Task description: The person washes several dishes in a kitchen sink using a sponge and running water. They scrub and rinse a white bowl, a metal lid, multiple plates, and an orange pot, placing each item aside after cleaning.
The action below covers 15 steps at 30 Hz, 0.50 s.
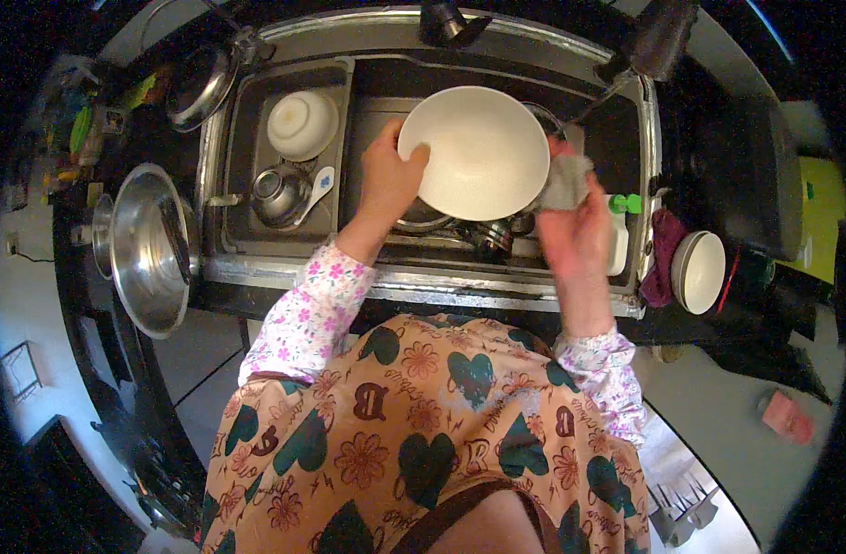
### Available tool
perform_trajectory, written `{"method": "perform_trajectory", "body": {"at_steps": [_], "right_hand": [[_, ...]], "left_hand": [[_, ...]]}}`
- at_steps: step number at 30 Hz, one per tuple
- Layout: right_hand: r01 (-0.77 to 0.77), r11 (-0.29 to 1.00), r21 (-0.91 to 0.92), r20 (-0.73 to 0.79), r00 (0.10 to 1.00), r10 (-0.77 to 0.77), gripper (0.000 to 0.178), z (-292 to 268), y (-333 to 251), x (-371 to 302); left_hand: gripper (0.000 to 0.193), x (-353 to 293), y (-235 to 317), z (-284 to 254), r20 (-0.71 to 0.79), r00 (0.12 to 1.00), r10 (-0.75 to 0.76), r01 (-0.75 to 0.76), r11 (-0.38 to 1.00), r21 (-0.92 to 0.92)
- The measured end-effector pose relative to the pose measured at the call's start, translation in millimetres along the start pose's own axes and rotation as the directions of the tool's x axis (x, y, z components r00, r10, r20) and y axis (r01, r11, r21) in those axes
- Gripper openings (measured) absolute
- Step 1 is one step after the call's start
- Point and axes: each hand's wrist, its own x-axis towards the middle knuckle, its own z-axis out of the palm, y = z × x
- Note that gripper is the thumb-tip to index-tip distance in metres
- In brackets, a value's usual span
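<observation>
A large white bowl (478,152) is held over the right basin of the sink (423,282), its hollow side facing up. My left hand (388,180) grips the left rim, thumb over the inside and fingers underneath. At the right edge of the bowl, my right hand (575,240) is closed on a grey cloth (567,183), which touches or nearly touches the outer rim. Dark metal cookware (490,238) shows partly beneath the bowl; the rest of it is hidden.
The left basin holds a white bowl (303,125), a metal bowl (277,196) and a white spoon (319,189). A green-capped bottle (618,231) stands at the right. Outside are a steel basin (150,254), a purple cloth (663,254) and white bowls (702,272). A dark faucet (450,23) overhangs the back.
</observation>
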Motion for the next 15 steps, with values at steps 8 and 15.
{"method": "perform_trajectory", "body": {"at_steps": [8, 15], "right_hand": [[0.737, -0.455, -0.500, 0.833, 0.553, -0.021, 0.045, 48, 2, 39], [0.422, -0.109, -0.900, 0.435, 0.882, -0.183, 0.034, 10, 3, 41]], "left_hand": [[0.067, -26, 22, 6, 0.500, 0.853, -0.148, 0.321, 0.905, -0.280], [0.066, -35, 70, -10, 0.241, 0.970, 0.037, 0.055, 0.930, -0.364]]}}
